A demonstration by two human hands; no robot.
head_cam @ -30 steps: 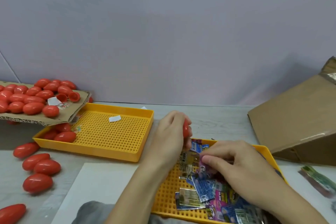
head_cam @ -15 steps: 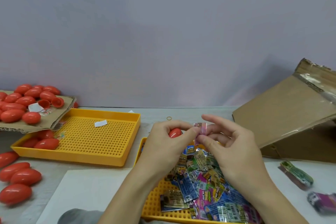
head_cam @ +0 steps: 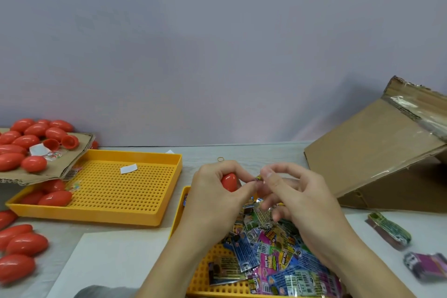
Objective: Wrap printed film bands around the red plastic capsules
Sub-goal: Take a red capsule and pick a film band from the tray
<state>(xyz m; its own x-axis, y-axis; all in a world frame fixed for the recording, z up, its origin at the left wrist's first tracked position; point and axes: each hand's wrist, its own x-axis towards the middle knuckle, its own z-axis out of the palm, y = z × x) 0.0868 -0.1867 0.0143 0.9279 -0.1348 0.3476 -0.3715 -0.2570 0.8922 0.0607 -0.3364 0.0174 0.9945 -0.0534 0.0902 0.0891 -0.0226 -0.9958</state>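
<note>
Above the tray (head_cam: 180, 210), left hand (head_cam: 215, 198) grips capsule (head_cam: 228, 182); right hand (head_cam: 297, 198) pinches band (head_cam: 258, 178).

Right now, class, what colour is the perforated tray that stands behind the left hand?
Yellow-orange; the tray shows best in the head view.

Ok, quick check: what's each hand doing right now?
Left hand: grips a red capsule.
Right hand: pinches a small printed film band beside the capsule.

Two bare forearms, no sleeves, left hand (head_cam: 212, 198), right hand (head_cam: 297, 198), no rings
</note>
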